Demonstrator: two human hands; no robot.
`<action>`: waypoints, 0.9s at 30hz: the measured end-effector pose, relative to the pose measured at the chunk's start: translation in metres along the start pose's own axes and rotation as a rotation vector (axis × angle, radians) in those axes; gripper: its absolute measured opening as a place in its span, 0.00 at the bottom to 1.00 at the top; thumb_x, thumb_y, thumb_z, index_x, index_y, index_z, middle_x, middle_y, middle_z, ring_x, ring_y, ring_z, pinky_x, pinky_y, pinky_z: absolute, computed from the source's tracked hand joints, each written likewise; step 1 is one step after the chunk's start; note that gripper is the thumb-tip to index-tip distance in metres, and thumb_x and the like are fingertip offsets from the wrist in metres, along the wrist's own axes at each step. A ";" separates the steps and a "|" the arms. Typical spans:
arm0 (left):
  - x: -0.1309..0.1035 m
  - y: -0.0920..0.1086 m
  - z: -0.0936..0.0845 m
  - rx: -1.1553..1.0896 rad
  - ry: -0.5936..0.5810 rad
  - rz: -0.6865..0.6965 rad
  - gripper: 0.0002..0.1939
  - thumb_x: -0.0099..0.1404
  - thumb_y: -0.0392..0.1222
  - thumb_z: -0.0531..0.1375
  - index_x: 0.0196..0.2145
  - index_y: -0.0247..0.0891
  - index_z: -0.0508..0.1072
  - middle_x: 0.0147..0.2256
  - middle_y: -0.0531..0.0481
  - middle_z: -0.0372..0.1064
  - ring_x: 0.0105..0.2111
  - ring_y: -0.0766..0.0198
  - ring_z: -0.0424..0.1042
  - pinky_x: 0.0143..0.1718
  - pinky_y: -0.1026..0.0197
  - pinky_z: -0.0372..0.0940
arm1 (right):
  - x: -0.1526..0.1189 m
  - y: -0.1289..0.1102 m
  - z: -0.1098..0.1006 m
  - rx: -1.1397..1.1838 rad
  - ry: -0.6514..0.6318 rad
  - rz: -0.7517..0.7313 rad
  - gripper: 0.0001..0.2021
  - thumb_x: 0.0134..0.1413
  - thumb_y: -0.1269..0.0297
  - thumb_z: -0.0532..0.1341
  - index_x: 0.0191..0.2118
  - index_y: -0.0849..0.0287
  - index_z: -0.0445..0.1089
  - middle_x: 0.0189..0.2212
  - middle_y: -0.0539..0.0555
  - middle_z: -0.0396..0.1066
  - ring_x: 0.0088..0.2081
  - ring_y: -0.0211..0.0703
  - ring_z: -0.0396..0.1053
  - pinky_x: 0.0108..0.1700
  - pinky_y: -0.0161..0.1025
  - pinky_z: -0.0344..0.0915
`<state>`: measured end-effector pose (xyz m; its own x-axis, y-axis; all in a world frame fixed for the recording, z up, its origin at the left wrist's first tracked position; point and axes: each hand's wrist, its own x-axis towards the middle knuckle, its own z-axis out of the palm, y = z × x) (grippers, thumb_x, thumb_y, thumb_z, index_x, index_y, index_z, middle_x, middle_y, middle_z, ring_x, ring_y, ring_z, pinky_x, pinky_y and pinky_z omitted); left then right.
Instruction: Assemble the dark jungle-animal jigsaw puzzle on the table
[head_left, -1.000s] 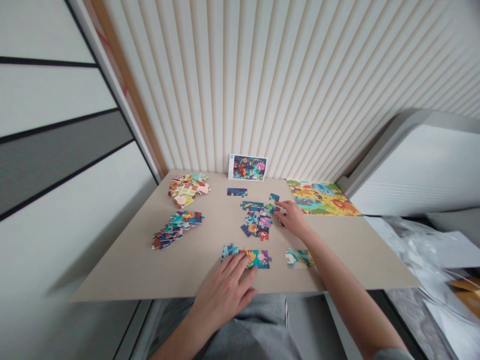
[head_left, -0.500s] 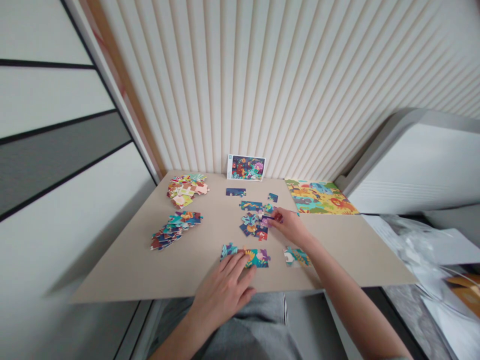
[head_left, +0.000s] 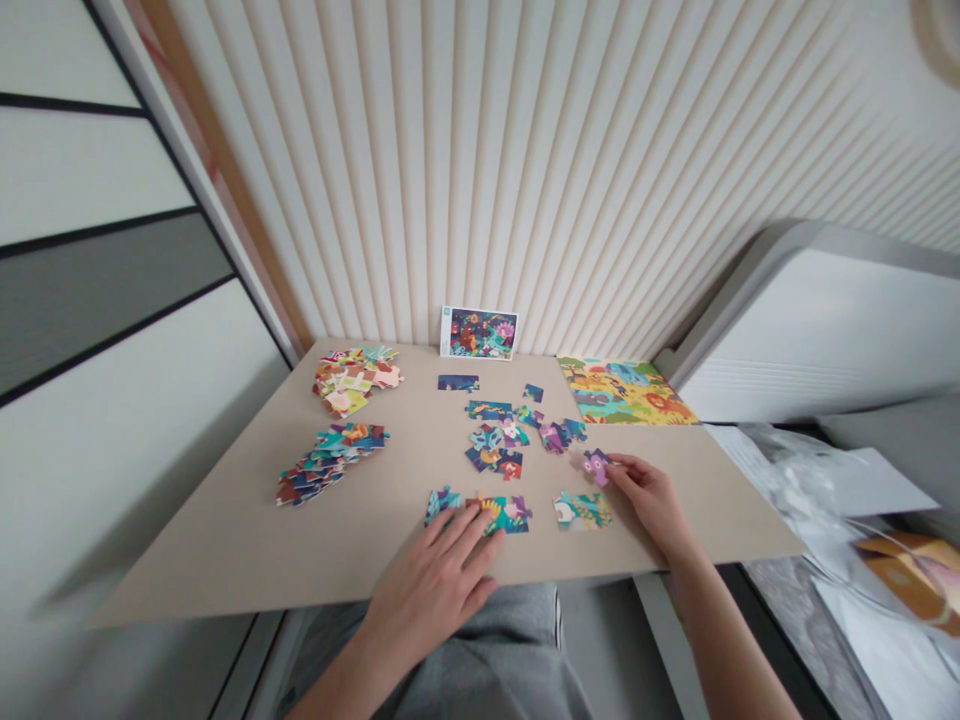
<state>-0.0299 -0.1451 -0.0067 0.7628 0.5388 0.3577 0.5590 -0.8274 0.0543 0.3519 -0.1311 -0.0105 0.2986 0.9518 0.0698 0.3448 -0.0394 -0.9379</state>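
My right hand [head_left: 651, 500] pinches a purple puzzle piece [head_left: 596, 466] between thumb and fingers, just above the table. Below and left of it lies a joined teal and white puzzle section [head_left: 583, 511]. My left hand [head_left: 442, 575] rests with fingers stretched over a joined strip of puzzle pieces [head_left: 514, 514] near the front edge, covering part of it. Loose pieces [head_left: 496, 450] with sea-coloured pictures lie in the middle. A purple and blue pair [head_left: 561, 434] sits to their right.
A picture card [head_left: 478, 333] leans on the ribbed wall at the back. Two piles stand at the left: pink and red pieces [head_left: 352, 380] and blue pieces [head_left: 330, 462]. A finished yellow animal puzzle [head_left: 630, 392] lies at the back right. Plastic wrapping [head_left: 795, 470] is beside the table [head_left: 247, 520].
My right hand has moved right and toward me from the middle pieces, with a purple piece in its fingers. My left hand has stayed on the strip. The view has shifted slightly.
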 end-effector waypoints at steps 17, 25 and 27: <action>0.000 -0.002 0.002 0.033 -0.027 0.034 0.26 0.74 0.50 0.54 0.66 0.43 0.61 0.67 0.46 0.56 0.67 0.53 0.55 0.67 0.48 0.51 | -0.009 0.001 0.007 -0.039 0.085 -0.069 0.21 0.60 0.46 0.62 0.48 0.58 0.75 0.40 0.57 0.79 0.39 0.47 0.74 0.43 0.42 0.69; -0.001 -0.002 0.002 0.052 -0.058 0.036 0.28 0.74 0.51 0.54 0.67 0.42 0.59 0.69 0.45 0.52 0.68 0.52 0.53 0.66 0.47 0.51 | -0.009 0.004 0.006 -0.003 0.096 -0.056 0.22 0.60 0.48 0.63 0.54 0.58 0.73 0.36 0.55 0.77 0.37 0.46 0.73 0.41 0.41 0.69; 0.000 -0.002 0.002 0.044 -0.059 0.036 0.27 0.74 0.51 0.54 0.67 0.42 0.59 0.69 0.45 0.53 0.68 0.52 0.53 0.66 0.47 0.51 | -0.009 0.005 0.006 0.004 0.093 -0.063 0.22 0.60 0.49 0.63 0.53 0.57 0.73 0.38 0.56 0.77 0.38 0.46 0.73 0.42 0.41 0.68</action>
<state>-0.0309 -0.1430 -0.0089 0.7995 0.5184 0.3033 0.5437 -0.8393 0.0014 0.3459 -0.1382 -0.0178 0.3579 0.9199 0.1602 0.3620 0.0214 -0.9319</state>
